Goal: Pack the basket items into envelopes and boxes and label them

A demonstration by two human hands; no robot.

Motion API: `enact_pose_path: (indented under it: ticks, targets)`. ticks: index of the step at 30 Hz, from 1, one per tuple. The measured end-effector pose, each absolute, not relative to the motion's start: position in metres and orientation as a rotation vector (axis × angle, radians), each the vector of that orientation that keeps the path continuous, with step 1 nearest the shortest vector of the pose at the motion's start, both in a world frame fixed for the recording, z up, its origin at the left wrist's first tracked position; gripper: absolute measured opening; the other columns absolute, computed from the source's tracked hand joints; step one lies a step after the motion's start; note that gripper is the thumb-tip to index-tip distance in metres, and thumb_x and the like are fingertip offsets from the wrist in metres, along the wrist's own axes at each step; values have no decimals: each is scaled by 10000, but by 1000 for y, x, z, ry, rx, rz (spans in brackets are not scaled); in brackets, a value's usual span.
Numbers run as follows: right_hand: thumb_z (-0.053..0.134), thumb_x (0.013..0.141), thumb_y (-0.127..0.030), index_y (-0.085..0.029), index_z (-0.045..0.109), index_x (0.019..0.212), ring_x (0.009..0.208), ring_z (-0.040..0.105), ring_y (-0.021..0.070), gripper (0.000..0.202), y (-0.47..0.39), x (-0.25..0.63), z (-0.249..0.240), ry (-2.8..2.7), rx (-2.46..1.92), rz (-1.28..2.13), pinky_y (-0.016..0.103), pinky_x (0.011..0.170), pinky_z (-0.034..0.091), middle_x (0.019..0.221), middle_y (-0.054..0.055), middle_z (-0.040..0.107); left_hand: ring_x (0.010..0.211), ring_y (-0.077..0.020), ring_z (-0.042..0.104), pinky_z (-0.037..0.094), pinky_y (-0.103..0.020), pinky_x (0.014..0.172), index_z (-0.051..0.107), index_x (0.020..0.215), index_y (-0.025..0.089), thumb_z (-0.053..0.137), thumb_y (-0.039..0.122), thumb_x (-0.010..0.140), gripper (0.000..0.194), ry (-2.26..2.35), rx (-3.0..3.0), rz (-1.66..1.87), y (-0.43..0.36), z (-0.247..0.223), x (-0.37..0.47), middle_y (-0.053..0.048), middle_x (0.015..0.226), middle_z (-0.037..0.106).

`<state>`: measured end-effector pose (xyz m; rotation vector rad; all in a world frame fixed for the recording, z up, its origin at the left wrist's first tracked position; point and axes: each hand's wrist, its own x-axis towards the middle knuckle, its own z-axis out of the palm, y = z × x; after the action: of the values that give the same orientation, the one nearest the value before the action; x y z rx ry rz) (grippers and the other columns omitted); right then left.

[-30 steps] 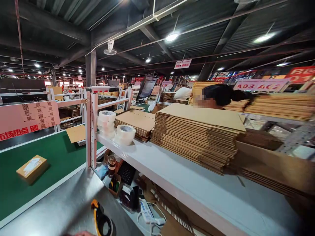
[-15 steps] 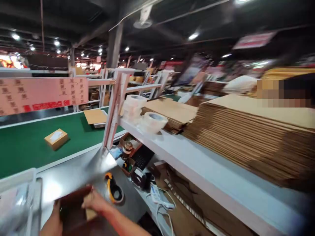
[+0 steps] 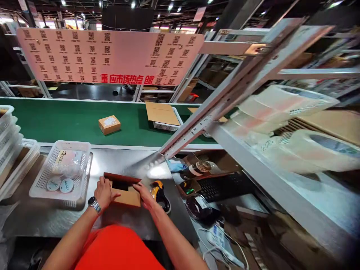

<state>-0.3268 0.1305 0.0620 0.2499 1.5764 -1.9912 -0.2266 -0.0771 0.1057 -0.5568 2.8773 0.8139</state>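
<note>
An open cardboard box [image 3: 126,197] rests on the metal table [image 3: 112,161], its flaps raised and its inside dark. My left hand [image 3: 104,193] is closed on the box's left side, a watch on its wrist. At the right end of the box, my right hand [image 3: 142,193] has its fingers closed on the edge. Just right of that hand lies a yellow and black tape dispenser [image 3: 161,197]. A white basket [image 3: 42,183] to the left holds a flat printed pack [image 3: 67,162] and two round items with white lids [image 3: 66,185].
Beyond the table runs a green conveyor [image 3: 70,123] bearing a small closed box [image 3: 109,125] and a basket with cardboard on top. A shelf [image 3: 267,187] with tape rolls [image 3: 295,150] stands at right, above a keyboard [image 3: 219,186] and cables. Stacked baskets [image 3: 11,157] stand far left.
The view has swung left and down, bringing the white basket, both forearms and the conveyor into fuller view. Both hands remain on the box, which now shows its opening more clearly.
</note>
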Motion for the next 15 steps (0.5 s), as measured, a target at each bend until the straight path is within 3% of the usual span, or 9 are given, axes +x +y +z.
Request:
enact_pose_path:
  ticks: [4,7,10,12,15]
  targets:
    - [843,719,-701,-175,766,939,972,779,307,576,136,-330,70,1398,296,-2008,399,825,601,914,130,836,1530,-442,501,467,-538,1255,373,1612,125,1022,475,681,1188,2837,-880,1266,-83,71,-226,-292,1612,497]
    - [820,736,-641,-145,773,1000,1011,761,300,563,134,-324,64,1527,322,-2071,365,801,568,972,134,837,1565,-438,492,457,-537,1266,116,1728,143,1013,448,680,1413,2628,-1001,1613,-84,53,-221,-324,1736,396]
    - [867,603,-502,-184,766,1156,991,754,292,646,137,-318,52,1641,285,-2017,322,758,545,1053,81,845,1495,-368,601,499,-472,1225,116,1746,130,850,488,869,1198,2425,-1016,1885,-85,47,-219,-303,1740,435]
    - [880,585,-505,-222,749,1265,1004,757,298,748,146,-316,43,1664,220,-1959,329,776,551,1136,75,840,1411,-330,676,532,-434,1181,310,1702,114,732,482,955,934,2372,-968,1971,-87,48,-219,-273,1655,569]
    - [842,630,-659,-233,754,1272,1129,744,339,776,173,-317,27,1831,192,-1891,401,892,572,1221,117,815,1240,-309,759,580,-418,1098,604,1503,113,705,431,949,647,2380,-864,1985,-91,48,-221,-212,1402,775]
